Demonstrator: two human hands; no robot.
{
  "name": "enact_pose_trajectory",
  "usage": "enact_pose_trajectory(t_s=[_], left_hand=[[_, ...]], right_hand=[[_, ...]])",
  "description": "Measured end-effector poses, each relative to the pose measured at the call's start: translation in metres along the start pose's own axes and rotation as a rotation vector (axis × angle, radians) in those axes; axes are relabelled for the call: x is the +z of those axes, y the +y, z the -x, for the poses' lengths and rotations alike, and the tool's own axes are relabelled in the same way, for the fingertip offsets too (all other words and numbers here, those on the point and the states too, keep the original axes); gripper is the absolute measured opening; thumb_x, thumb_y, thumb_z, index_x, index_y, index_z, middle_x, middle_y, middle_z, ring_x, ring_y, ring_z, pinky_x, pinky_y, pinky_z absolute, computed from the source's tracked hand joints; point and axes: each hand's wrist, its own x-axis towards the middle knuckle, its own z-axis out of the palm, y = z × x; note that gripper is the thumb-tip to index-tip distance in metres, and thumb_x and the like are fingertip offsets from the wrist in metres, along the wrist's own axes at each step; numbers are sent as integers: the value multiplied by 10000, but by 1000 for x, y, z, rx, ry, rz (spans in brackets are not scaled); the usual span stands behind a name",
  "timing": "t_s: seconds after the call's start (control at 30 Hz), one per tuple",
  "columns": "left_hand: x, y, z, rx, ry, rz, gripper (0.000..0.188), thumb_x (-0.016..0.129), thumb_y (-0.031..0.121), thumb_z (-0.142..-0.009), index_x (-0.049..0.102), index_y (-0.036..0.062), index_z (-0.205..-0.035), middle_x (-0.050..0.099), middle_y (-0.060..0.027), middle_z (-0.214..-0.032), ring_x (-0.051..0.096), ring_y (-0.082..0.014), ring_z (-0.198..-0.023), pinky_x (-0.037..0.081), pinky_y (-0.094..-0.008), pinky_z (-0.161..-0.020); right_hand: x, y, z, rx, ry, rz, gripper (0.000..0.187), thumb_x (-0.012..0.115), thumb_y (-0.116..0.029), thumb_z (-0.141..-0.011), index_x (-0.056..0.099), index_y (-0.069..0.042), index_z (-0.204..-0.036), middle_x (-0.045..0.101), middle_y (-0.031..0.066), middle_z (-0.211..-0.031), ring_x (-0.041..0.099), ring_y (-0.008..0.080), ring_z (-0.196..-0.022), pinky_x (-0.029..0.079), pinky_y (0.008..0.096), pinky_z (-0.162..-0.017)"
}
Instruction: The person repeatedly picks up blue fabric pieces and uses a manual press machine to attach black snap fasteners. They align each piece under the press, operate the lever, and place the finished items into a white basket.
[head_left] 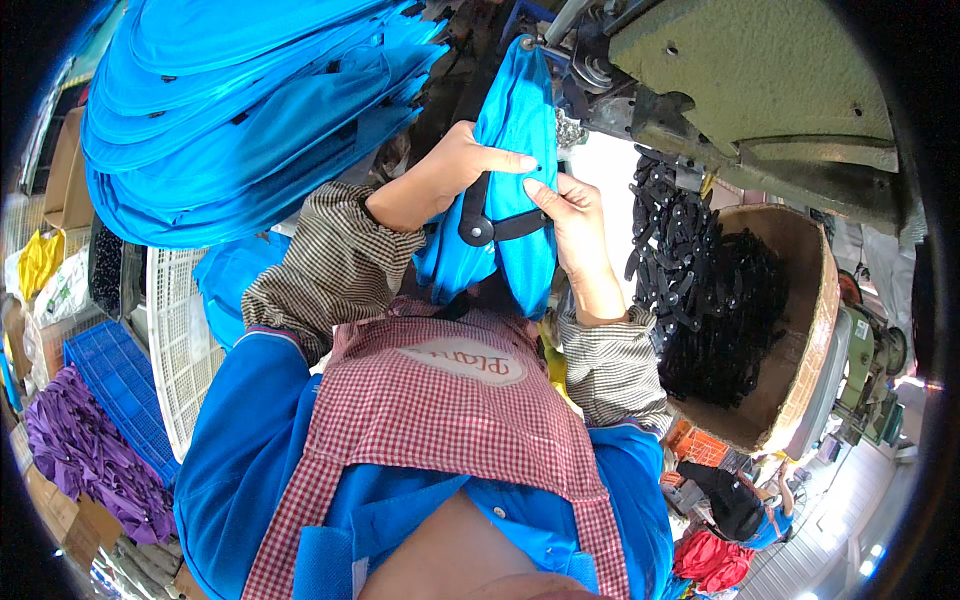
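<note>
Beside a heavy, dull-green metal machine [770, 110], a bright-blue, folded cloth piece [513, 115] is slanting nearly upright. The left hand [440, 172] and right hand [578, 218] are gripping it midway, thumbs in front (some fingers are hiding behind). Keeping both thumbs pressing evenly should help it stay flat. It is looking softly creased, a bent black strip [518, 225] crossing it, with a round, silver-centred black disc [476, 232] at the bend.

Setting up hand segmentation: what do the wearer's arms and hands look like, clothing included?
The left hand and right hand are ungloved. Dark-and-pale striped oversleeves, gathered at the wrists, cover the forearms. Bright blue sleeves show beyond, with thin pale trim where they meet.
</note>
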Motion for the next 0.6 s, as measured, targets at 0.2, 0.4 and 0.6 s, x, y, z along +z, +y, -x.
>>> enact_pose_trajectory(t_s=[0.2,0.4,0.6], left_hand=[[-1,9,-45,-28,110,56,199,673,89,-718,646,4,-896,657,-93,-848,632,-180,-728,498,-306,-692],[-3,3,-47,-132,143,125,204,674,101,-709,646,8,-889,655,-94,-857,631,-180,-740,498,-304,-704],[-7,-12,-51,-211,144,291,229,688,97,-689,635,-27,-873,649,-120,-857,627,-210,-763,498,-337,-701]], right_hand=[[-18,-13,-49,80,9,-49,186,584,-142,-828,634,25,-893,642,58,-800,570,102,-656,459,223,-618],[-21,5,-48,32,155,77,183,585,-176,-829,627,-8,-888,637,84,-783,577,136,-653,461,262,-651],[0,15,16,155,323,133,231,576,-177,-846,584,-13,-684,542,6,-534,479,57,-446,345,189,-411]])
